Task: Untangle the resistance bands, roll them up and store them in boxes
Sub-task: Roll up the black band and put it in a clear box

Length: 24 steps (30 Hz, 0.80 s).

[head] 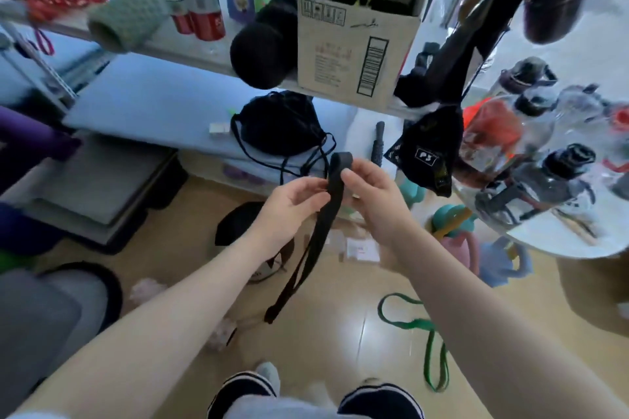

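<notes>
Above the floor (340, 333), 2 hands pinch 1 black band (316, 231): the left hand (289, 204) and right hand (371, 187) hold its folded top. 1 green band (430, 340) lies on the floor. 1 cardboard box (354, 48) stands at the shelf (177, 51) edge.

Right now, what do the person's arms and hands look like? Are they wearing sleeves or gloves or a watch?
Both arms are bare all the way down to where the picture ends, so no sleeves show. The left hand and the right hand wear no gloves. No watch, bracelet or ring can be seen on either wrist or on the fingers, though the picture is a bit blurry.
</notes>
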Tool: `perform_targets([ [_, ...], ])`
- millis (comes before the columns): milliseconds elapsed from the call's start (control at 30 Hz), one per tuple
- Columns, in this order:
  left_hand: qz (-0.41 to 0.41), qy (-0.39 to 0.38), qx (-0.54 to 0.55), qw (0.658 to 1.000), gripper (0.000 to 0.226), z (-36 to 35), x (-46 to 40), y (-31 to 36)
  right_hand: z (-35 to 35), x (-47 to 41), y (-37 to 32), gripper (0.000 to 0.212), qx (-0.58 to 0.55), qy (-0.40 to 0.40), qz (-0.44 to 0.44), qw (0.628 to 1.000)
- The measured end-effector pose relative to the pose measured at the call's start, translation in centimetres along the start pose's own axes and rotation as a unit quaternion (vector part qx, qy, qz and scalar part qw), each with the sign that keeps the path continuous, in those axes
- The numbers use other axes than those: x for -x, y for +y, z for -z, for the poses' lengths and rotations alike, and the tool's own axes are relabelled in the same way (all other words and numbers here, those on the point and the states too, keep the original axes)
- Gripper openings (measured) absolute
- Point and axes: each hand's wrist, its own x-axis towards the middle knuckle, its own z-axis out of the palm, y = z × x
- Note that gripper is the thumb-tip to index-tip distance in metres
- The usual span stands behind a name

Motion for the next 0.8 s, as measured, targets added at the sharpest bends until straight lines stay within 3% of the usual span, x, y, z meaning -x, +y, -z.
perform_targets([
  [200, -0.016, 0.066, -0.011, 0.998, 0.026, -1.4, 3.3, -2.1, 0.5, 1.3, -0.3, 0.015, -0.061, -0.045, 0.000, 0.997],
  [433, -0.022, 0.202, -0.056, 0.978, 0.025, -7.8, 5.6, -3.0, 3.2, 3.9, 0.8, 0.017, -0.088, -0.098, -0.014, 0.991],
  [567, -0.009, 0.267, -0.061, 0.962, 0.015, -10.8, 5.9, -2.2, 6.5, 6.1, 2.7, 0.035, 0.055, -0.146, -0.025, 0.987],
  [667, -0.012, 0.282, -0.032, 0.959, 0.014, -12.6, 6.1, -1.4, 8.9, 8.8, 5.9, 0.028, 0.203, -0.207, -0.051, 0.956],
  [800, 0.007, 0.314, 0.019, 0.949, 0.018, -14.4, 5.5, -0.3, 10.8, 10.6, 8.7, 0.026, 0.344, -0.150, -0.008, 0.927],
])
